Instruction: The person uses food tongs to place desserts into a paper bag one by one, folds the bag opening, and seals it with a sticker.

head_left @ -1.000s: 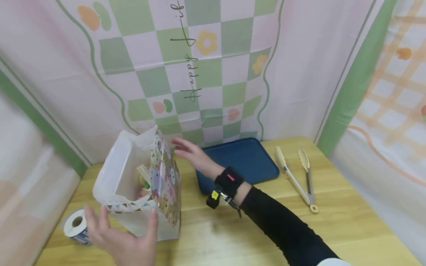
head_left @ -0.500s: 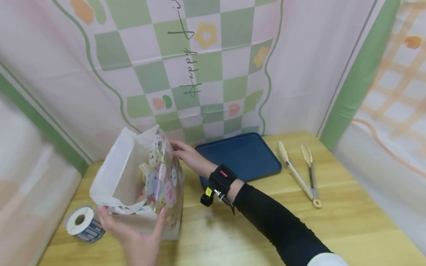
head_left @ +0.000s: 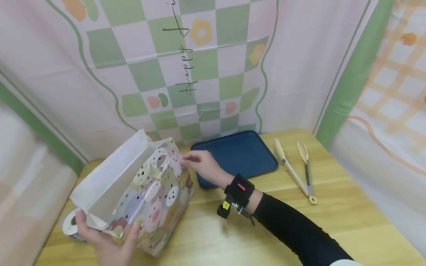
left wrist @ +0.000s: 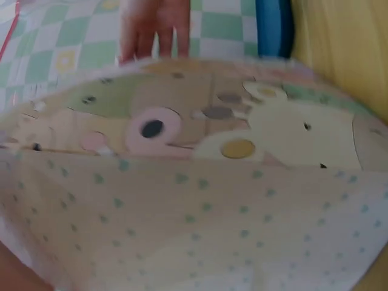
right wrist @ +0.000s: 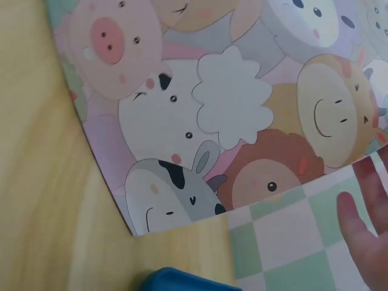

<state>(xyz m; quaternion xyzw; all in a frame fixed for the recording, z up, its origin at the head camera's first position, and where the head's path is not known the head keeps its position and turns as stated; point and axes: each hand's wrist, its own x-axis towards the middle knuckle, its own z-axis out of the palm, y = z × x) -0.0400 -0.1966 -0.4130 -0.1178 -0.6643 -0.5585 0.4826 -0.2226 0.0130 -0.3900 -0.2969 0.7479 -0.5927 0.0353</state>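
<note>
A paper gift bag (head_left: 156,199) printed with cartoon animal faces stands tilted at the left of the table, its white mouth facing up and left. My left hand (head_left: 108,242) holds its near side, thumb on the printed panel and fingers at the rim. At the far upper edge, thumb and fingertips of my right hand (head_left: 208,168) come together on the bag in the head view. Fingers (left wrist: 154,33) of that hand also show beyond the bag's edge in the left wrist view. The inside of the bag is mostly hidden from this angle.
Behind the bag's near left corner stands a label roll (head_left: 70,223), partly covered. A dark blue tray (head_left: 236,153) lies at the back, close to the right hand. Two-armed food tongs (head_left: 301,184) lie spread at the right. Patterned cloth (head_left: 206,92) hangs behind the table.
The bag has turned and tilted so its printed panel faces up toward me. My right hand has gone from beside the bag to its far edge; the left hand has come onto the rim.
</note>
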